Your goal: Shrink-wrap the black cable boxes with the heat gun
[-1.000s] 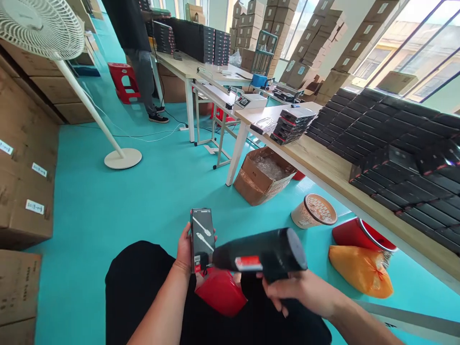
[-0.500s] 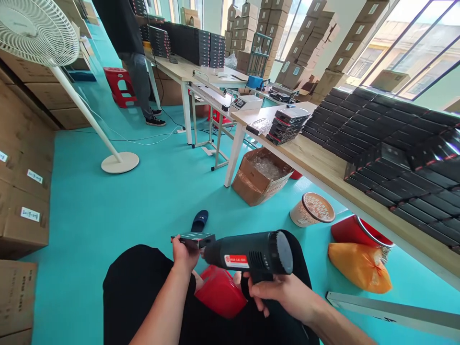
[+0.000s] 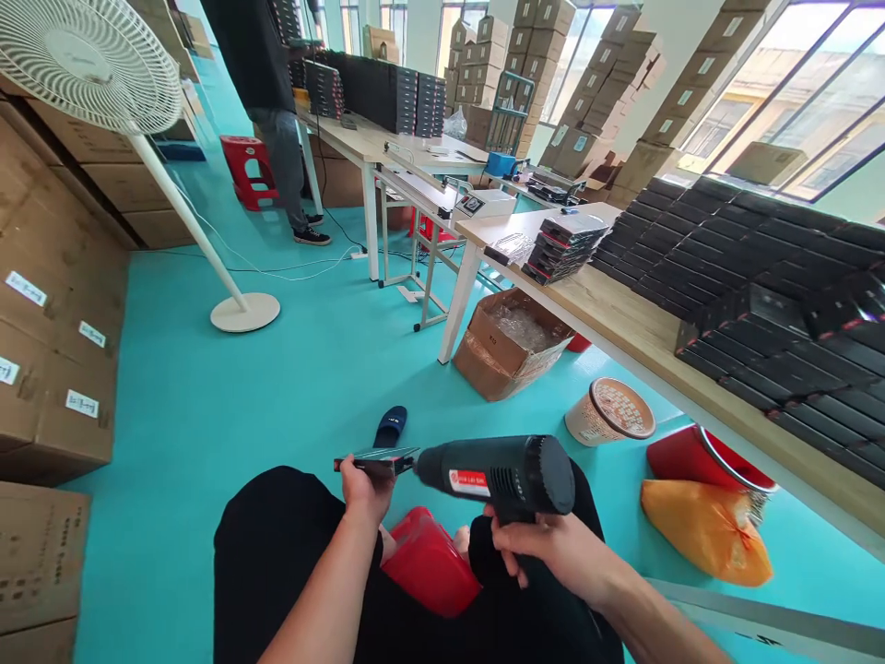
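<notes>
A flat dark box [image 3: 373, 466] with a shiny top is held level by my left hand [image 3: 366, 493], the fingers wrapped round its near side. In my right hand [image 3: 536, 544] is the handle of a black heat gun [image 3: 494, 470] with a red and white label. Its nozzle points left, close to the right end of the box; whether they touch I cannot tell. Below both, between my legs, is a red plastic stool [image 3: 432, 563]. A dark blue slipper [image 3: 391, 425] lies on the floor beyond the box.
On the right, a long table [image 3: 622, 304] bears stacked black boxes [image 3: 761, 240]. Beneath it are an open carton [image 3: 512, 346], a wastebasket [image 3: 609, 411], a red bin and an orange bag [image 3: 705, 530]. A fan [image 3: 245, 312] and cartons stand left. A person [image 3: 280, 157] stands behind.
The view has shifted slightly, so the surroundings sit further right. The box appears tilted more edge-on, and the heat gun's nozzle is slightly higher relative to it. Both hands keep their holds.
</notes>
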A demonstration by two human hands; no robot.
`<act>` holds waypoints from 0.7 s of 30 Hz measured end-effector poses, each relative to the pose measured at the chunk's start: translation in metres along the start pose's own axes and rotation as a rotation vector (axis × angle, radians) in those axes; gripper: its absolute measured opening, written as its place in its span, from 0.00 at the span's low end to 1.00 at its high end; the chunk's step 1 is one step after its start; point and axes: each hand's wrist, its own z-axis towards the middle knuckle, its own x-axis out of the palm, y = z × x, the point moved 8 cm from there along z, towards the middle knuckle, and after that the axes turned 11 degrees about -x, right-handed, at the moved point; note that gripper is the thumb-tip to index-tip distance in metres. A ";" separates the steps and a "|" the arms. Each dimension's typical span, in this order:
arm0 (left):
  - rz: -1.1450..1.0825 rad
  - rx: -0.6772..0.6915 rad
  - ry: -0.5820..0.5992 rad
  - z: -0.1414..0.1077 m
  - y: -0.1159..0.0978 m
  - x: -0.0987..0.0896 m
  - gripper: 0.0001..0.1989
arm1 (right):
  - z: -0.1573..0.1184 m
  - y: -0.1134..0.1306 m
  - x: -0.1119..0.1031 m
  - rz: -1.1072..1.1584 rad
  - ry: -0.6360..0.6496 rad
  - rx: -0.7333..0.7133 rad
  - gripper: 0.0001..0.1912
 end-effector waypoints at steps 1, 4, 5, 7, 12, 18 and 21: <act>-0.005 0.001 -0.002 -0.001 0.000 0.001 0.15 | 0.001 0.000 0.006 -0.006 0.058 0.000 0.08; -0.029 0.009 -0.005 -0.002 -0.001 0.001 0.15 | 0.007 0.005 0.012 -0.029 0.082 -0.094 0.08; -0.037 0.009 -0.009 -0.002 -0.001 0.000 0.16 | 0.009 0.006 0.007 -0.029 0.024 -0.112 0.08; -0.054 0.000 -0.015 -0.002 -0.001 -0.002 0.16 | 0.010 0.004 -0.004 -0.005 -0.095 -0.085 0.08; -0.071 -0.008 -0.031 0.003 -0.001 -0.005 0.15 | 0.004 -0.002 0.017 0.006 0.111 -0.045 0.06; -0.097 -0.023 -0.022 0.002 -0.005 -0.006 0.17 | 0.013 -0.010 -0.017 0.027 -0.178 -0.087 0.10; -0.110 -0.039 -0.029 0.001 -0.004 -0.006 0.17 | 0.008 -0.013 -0.032 0.153 -0.178 -0.024 0.17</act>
